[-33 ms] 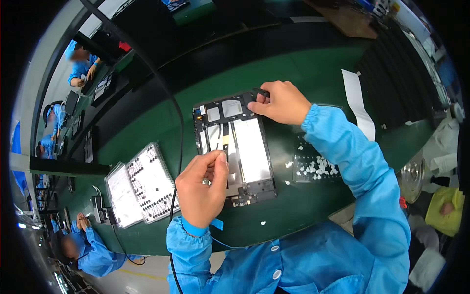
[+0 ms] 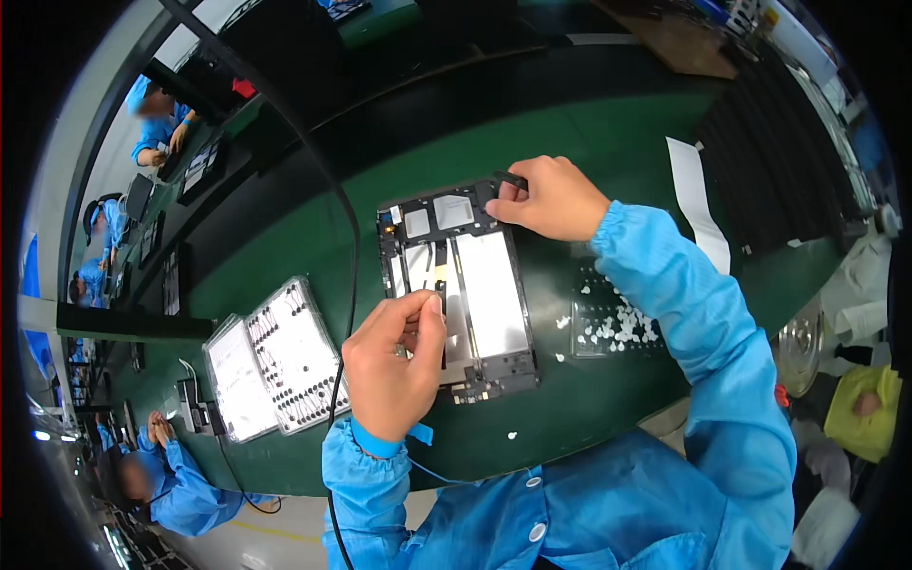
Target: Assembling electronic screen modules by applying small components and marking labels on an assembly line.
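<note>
An opened tablet (image 2: 494, 294) lies on the green work table, showing silver battery panels and black edge parts. Over its lower left side is my left hand (image 2: 394, 356), thumb and forefinger pinched together; whatever they hold, if anything, is too small to name. A blue wrist band is on that arm. At the tablet's far right corner, my right hand (image 2: 556, 199) is closed round a short black piece (image 2: 511, 180), mostly hidden by the fingers. Its thumb touches the tablet's corner.
Left of the tablet are clear sheets of small black parts (image 2: 299, 366), with a black cable (image 2: 353, 285) hanging between. On the right lie a clear tray of white bits (image 2: 617, 332), a white paper strip (image 2: 698, 204) and a black stack (image 2: 774, 161). Co-workers (image 2: 180, 484) sit at left.
</note>
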Tool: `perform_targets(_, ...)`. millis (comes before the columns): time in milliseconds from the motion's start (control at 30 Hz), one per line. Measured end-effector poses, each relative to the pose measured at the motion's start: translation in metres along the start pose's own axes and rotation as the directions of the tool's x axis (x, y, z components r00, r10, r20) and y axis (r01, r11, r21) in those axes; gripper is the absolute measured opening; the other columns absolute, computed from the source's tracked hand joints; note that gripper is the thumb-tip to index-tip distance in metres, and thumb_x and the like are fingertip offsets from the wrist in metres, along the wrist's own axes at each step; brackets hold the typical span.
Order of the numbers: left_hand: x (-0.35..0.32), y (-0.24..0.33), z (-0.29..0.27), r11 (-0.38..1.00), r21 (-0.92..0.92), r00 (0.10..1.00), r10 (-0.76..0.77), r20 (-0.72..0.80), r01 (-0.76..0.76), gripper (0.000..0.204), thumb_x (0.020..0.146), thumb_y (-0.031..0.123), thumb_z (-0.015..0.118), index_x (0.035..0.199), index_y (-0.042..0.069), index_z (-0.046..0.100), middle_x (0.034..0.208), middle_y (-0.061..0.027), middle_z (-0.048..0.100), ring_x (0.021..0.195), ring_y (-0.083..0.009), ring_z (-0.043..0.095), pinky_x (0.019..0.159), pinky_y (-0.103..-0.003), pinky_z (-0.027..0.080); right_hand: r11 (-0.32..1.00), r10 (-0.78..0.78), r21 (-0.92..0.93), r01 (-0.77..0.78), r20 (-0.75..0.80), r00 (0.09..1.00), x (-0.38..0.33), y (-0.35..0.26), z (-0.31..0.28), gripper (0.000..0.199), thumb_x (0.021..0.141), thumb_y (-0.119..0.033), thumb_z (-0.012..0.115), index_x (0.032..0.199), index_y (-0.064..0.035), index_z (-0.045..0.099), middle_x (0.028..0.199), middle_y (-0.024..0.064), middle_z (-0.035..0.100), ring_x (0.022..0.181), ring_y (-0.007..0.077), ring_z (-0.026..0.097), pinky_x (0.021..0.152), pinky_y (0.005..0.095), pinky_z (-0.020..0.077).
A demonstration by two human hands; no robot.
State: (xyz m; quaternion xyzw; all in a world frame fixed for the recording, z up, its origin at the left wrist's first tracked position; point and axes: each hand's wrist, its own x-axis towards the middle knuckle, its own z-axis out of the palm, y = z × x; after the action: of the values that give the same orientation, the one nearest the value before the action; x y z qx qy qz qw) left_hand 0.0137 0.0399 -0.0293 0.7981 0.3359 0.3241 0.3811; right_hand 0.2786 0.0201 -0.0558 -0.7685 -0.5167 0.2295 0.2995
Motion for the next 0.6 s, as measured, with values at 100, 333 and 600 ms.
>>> perform_targets(100,0.019,-0.005,0.001,0.993,0.082,0.995,0.084,0.043,-0.088,0.009,0.091,0.003,0.069,0.098,-0.001,0.071,0.078,-0.0130,0.068,0.061,-0.0201,0.067,0.055,-0.029,0.051,0.994,-0.061,-0.080,0.072,0.128,0.990,0.007,-0.004,-0.007,0.027,0.086,-0.027,0.074,0.083,-0.0005,0.069,0.075,0.0182,0.071,0.073,0.0353,0.070,0.072,0.0433,0.0549)
perform_targets(333,0.060,-0.021,0.023,0.917,0.267,0.949,0.252,0.189,-0.296,0.007,0.088,0.007,0.069,0.093,0.003,0.071,0.080,-0.0121,0.070,0.062,-0.0338,0.066,0.056,-0.040,0.051,0.899,-0.203,-0.333,0.283,0.255,0.945,0.016,-0.017,-0.013,0.020,0.091,-0.019,0.070,0.098,-0.0003,0.069,0.078,0.0199,0.070,0.075,0.0388,0.069,0.071,0.0454,0.0531)
perform_targets(600,0.079,-0.034,0.049,0.784,0.360,0.862,0.438,0.255,-0.505,0.008,0.083,0.007,0.068,0.090,0.005,0.071,0.079,-0.0115,0.062,0.067,-0.0337,0.063,0.061,-0.043,0.050,0.969,-0.244,-0.036,0.246,0.054,0.968,0.006,0.005,-0.012,0.023,0.093,-0.021,0.070,0.101,-0.0003,0.069,0.085,0.0180,0.071,0.077,0.0325,0.069,0.072,0.0399,0.0545)
